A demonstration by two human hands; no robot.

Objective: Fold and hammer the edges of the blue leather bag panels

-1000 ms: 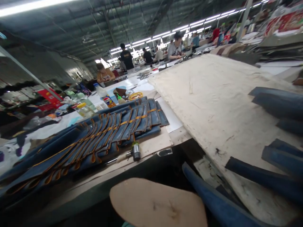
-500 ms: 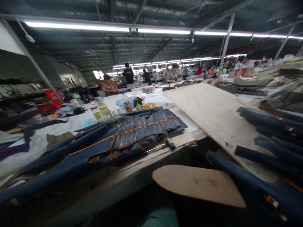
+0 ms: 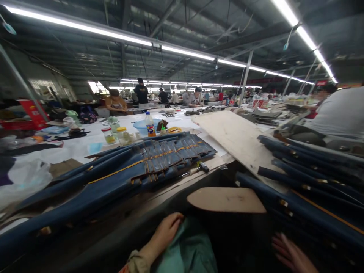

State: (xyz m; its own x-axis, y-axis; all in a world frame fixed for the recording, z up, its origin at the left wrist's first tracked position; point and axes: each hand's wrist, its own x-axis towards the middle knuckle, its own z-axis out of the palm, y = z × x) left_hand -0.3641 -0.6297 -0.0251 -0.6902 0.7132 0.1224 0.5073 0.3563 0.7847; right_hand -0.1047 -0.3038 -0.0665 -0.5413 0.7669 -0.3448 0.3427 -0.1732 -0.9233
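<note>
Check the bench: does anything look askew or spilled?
Nothing spilled. The tan board lies tilted, its near end under blue straps. Left hand rests on green cloth; right hand is open.

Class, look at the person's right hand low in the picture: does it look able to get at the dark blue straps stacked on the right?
Probably yes. The right hand lies open just below the blue straps, with nothing between them; the tan board sits off to the left.

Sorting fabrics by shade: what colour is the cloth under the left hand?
Teal green cloth, under the left hand; seen in the head view.
</note>
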